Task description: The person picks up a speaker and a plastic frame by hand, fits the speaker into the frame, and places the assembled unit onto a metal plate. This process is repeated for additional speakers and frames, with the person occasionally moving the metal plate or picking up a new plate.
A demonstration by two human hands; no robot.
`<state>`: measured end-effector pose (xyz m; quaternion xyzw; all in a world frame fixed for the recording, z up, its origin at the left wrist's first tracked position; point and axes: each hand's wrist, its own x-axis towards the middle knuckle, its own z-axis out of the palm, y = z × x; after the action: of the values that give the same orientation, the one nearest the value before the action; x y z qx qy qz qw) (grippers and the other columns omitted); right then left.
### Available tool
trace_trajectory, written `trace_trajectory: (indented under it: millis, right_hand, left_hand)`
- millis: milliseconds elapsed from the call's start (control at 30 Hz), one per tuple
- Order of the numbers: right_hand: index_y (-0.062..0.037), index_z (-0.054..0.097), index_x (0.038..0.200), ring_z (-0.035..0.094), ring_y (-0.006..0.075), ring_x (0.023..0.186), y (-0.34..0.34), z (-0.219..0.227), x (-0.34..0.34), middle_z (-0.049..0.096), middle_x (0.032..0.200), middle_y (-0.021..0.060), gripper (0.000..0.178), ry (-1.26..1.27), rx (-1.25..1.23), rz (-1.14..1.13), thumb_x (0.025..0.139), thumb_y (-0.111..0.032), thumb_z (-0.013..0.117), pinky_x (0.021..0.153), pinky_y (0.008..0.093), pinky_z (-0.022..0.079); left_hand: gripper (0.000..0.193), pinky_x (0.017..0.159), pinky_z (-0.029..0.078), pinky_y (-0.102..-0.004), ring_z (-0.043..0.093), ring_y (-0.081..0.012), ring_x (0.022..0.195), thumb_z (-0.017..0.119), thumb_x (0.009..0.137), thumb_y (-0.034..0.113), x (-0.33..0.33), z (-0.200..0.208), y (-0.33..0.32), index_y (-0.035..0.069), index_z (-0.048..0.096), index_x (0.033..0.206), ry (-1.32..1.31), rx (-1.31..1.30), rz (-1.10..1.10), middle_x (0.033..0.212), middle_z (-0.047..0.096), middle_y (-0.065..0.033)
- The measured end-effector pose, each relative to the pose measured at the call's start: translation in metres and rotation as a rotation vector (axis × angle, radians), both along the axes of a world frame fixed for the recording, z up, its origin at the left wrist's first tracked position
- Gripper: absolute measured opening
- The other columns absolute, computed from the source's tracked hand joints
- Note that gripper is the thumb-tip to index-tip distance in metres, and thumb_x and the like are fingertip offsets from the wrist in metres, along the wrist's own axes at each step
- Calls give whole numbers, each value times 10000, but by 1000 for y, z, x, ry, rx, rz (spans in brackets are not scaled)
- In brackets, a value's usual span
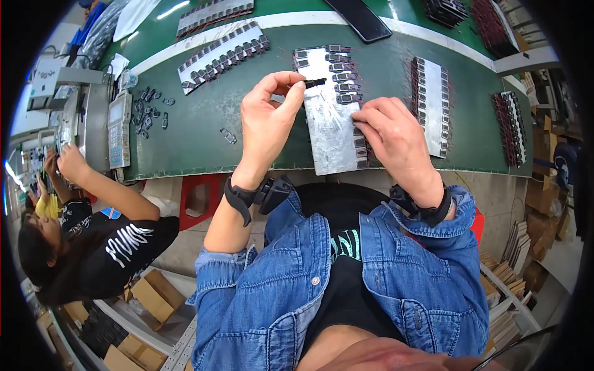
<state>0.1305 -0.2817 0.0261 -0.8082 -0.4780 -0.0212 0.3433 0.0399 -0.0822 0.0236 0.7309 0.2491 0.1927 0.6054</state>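
A silvery metal plate [331,133] lies on the green bench in front of me. Small black rectangular parts [346,88] with thin red wires line its upper right edge, and several more sit along its lower right edge. My left hand [270,114] is at the plate's upper left, thumb and forefinger pinched on a small black strip [315,82] held over the plate. At the right edge, my right hand [396,127] has its fingertips pressed together at the row of parts. Whatever lies between those fingertips is hidden.
Loose black parts [147,111] lie on the left, with a single one [228,135] nearer. Other filled plates [224,55] [431,105] flank mine. A dark phone [360,18] lies at the back. A grey keypad device [119,133] and another person [93,229] are at left.
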Motion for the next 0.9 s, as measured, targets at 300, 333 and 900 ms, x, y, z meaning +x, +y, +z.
trace_trajectory:
  millis: [300,333,900]
  right_hand:
    - [-4,640,993,639,233,832,-32,0,5,656,919,99,162,107,40,-89,844,-23,701,752,332,513]
    - [-4,642,994,645,208,821,-39,-1,4,661,911,92,148,150,86,-143,857,-23,696,750,315,512]
    - [-2,656,1037,625,99,845,-74,17,-10,671,923,35,143,356,215,-224,895,-11,671,777,241,490]
  left_hand:
    - [112,850,447,-345,584,-182,927,700,816,97,-6,-9,-46,66,735,918,-68,389,-150,805,677,-18]
    - [112,850,447,-345,584,-182,927,700,816,97,-5,-10,-52,66,735,918,-71,388,-153,805,677,-18]
    - [115,895,421,-412,582,-261,943,747,780,88,-7,-11,-80,94,695,883,-229,1041,-107,871,676,-36]
